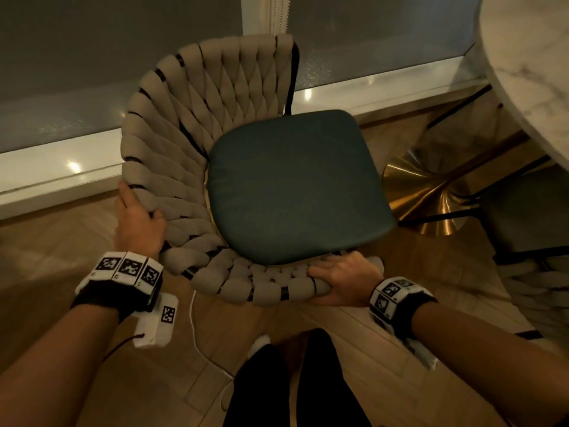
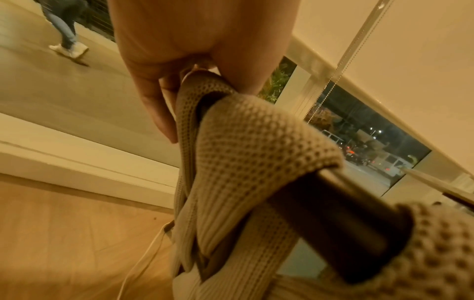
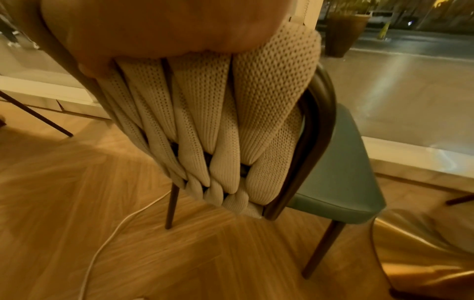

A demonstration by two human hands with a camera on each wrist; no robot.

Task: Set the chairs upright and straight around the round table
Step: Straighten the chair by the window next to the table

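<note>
A chair with a dark teal seat cushion and a beige woven wrap-around back stands upright on its legs just below me. My left hand grips the woven top rim of the back on the left side; the left wrist view shows its fingers curled round the band and dark frame tube. My right hand grips the rim's near right end, with the woven back hanging below the palm in the right wrist view. The white marble round table fills the upper right corner.
The table's brass cone base stands right of the chair. A second chair with the same weave sits at the right edge. A low white window sill runs behind. A white cable lies on the wood floor by my legs.
</note>
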